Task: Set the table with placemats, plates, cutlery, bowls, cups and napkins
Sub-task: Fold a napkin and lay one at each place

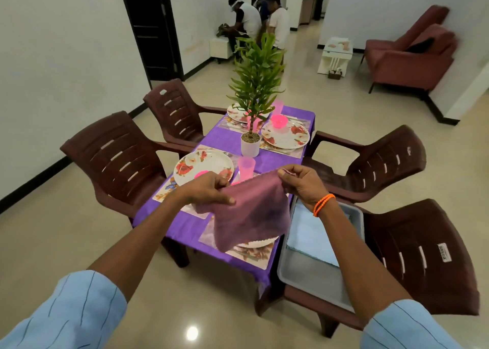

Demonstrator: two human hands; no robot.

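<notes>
A potted plant (252, 105) stood mid-table on the purple tablecloth (267, 160), with floral plates (203, 167) on placemats (165, 192) at the settings and a pink bowl (279, 122) on the far right plate. A pink cup (246, 166) stood just beyond your hands, partly hidden by them. Brown plastic chairs (116, 158) lined both long sides, and a grey tub (315, 277) sat on the near right chair, hard against the table edge.

You held a mauve napkin (248, 211) in the air over the near right setting, covering most of its plate. Your left hand (211, 189) pinched its left corner between thumb and curled fingers; your right hand (301, 180) pinched the top right corner. The top edge ran across between your hands and the cloth hung down to a loose point towards you.

The near table end stood free of chairs, with bare floor around it.
</notes>
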